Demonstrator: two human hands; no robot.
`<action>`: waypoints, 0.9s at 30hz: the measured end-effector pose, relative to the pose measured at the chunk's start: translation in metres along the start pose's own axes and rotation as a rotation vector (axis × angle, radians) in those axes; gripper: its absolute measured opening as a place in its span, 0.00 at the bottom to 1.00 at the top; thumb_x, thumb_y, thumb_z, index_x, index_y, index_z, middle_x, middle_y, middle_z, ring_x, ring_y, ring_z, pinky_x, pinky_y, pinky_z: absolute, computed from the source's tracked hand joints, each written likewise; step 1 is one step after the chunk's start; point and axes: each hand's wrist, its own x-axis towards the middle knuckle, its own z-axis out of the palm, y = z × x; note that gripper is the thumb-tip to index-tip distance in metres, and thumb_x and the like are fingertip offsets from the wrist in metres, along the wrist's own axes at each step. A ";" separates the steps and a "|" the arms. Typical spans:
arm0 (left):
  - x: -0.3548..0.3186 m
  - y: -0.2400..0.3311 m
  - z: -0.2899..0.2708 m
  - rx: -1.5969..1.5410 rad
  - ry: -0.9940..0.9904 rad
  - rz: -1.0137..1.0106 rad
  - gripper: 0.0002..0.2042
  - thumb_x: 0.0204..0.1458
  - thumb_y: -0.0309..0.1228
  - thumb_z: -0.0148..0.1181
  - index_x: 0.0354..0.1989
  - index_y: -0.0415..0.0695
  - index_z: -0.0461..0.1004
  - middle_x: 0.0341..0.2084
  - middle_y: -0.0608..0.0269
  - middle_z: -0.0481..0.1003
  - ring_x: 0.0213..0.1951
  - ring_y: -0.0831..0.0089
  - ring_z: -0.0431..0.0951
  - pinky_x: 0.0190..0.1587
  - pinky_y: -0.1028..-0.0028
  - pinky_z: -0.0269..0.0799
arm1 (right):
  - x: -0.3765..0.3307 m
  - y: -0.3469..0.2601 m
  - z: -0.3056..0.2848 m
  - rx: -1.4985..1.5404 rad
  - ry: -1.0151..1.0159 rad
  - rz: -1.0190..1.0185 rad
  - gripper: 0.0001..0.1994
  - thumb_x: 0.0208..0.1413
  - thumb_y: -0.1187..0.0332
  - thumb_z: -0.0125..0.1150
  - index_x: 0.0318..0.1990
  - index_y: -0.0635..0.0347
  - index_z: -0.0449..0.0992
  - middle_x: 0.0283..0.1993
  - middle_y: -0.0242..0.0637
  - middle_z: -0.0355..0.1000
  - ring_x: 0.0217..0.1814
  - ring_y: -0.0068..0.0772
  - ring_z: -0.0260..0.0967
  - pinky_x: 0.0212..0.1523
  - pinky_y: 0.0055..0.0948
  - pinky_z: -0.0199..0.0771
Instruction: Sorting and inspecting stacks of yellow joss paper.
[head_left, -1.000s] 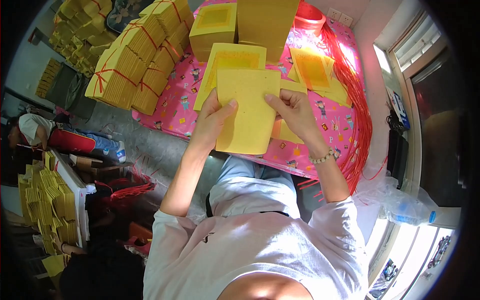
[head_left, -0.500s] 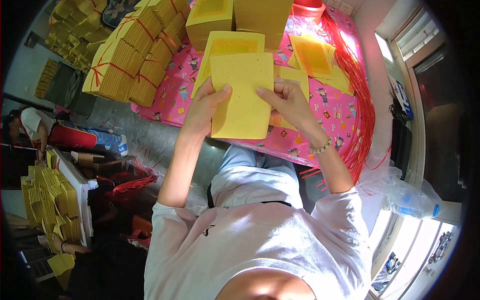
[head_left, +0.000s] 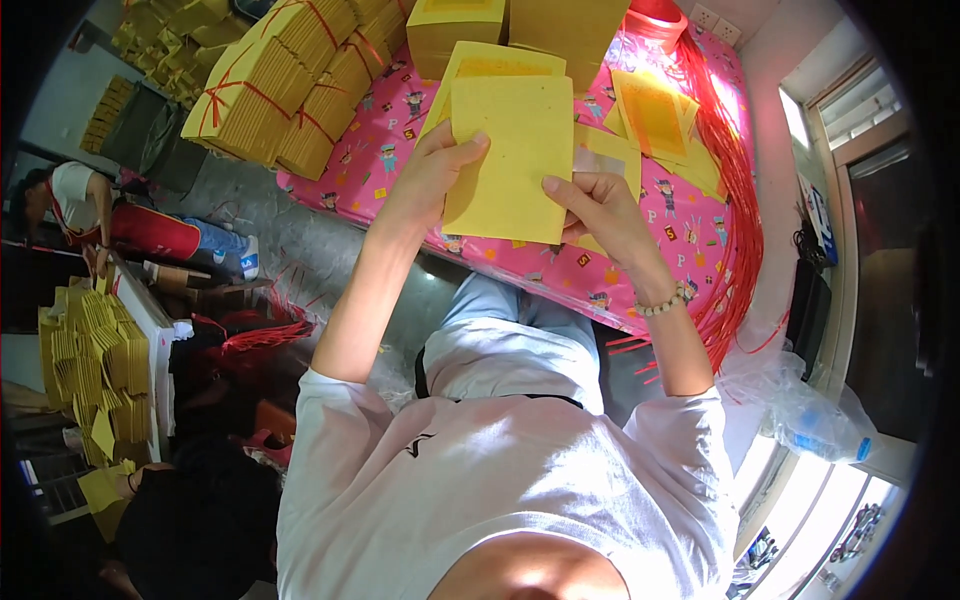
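I hold a stack of yellow paper sheets [head_left: 508, 155] upright above the near edge of a pink patterned table cover [head_left: 690, 240]. My left hand [head_left: 432, 178] grips its left edge, thumb on the front. My right hand [head_left: 598, 208] grips its lower right corner; a bead bracelet is on that wrist. Behind the held stack lies another yellow sheet pile [head_left: 480, 65] flat on the cover.
Yellow bundles tied with red string [head_left: 275, 95] crowd the table's left end. Loose yellow sheets [head_left: 655, 115] and a long bunch of red strings [head_left: 735, 200] lie at the right. A second person [head_left: 70, 205] sits at far left beside more yellow stacks [head_left: 95, 365]. A clear plastic bag [head_left: 800, 410] sits at right.
The held stack has shifted slightly up and away over the table. Both hands keep their grip on it.
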 end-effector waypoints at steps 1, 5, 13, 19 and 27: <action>0.002 -0.001 0.000 0.009 -0.002 -0.007 0.13 0.59 0.27 0.49 0.51 0.38 0.68 0.45 0.59 0.74 0.45 0.73 0.75 0.46 0.73 0.72 | 0.001 0.004 0.000 -0.046 0.038 -0.041 0.16 0.58 0.61 0.58 0.39 0.70 0.76 0.29 0.36 0.76 0.28 0.21 0.75 0.28 0.19 0.78; 0.008 0.002 0.000 0.047 0.027 -0.029 0.13 0.59 0.27 0.49 0.50 0.37 0.69 0.44 0.59 0.74 0.44 0.73 0.76 0.46 0.72 0.73 | 0.004 0.006 0.004 -0.052 0.105 -0.115 0.16 0.58 0.61 0.58 0.39 0.71 0.76 0.30 0.36 0.76 0.28 0.21 0.75 0.27 0.18 0.78; 0.006 0.005 -0.003 0.072 0.049 0.052 0.13 0.59 0.27 0.48 0.52 0.37 0.67 0.45 0.58 0.74 0.45 0.72 0.75 0.47 0.72 0.72 | 0.008 0.016 0.004 -0.115 0.087 -0.096 0.15 0.57 0.60 0.59 0.38 0.68 0.77 0.29 0.34 0.75 0.29 0.20 0.74 0.26 0.16 0.76; -0.001 0.007 -0.004 0.090 0.077 0.214 0.15 0.59 0.26 0.48 0.54 0.37 0.65 0.47 0.59 0.73 0.48 0.73 0.73 0.50 0.72 0.68 | 0.004 0.018 0.011 -0.112 0.089 -0.054 0.15 0.57 0.61 0.59 0.36 0.68 0.77 0.29 0.34 0.75 0.28 0.19 0.74 0.26 0.15 0.76; -0.022 0.013 -0.005 0.175 0.072 0.256 0.18 0.59 0.29 0.49 0.57 0.38 0.62 0.50 0.61 0.71 0.50 0.76 0.71 0.52 0.74 0.66 | 0.020 -0.002 0.011 -0.080 -0.006 -0.141 0.14 0.59 0.61 0.57 0.33 0.67 0.75 0.27 0.31 0.74 0.26 0.18 0.73 0.26 0.16 0.73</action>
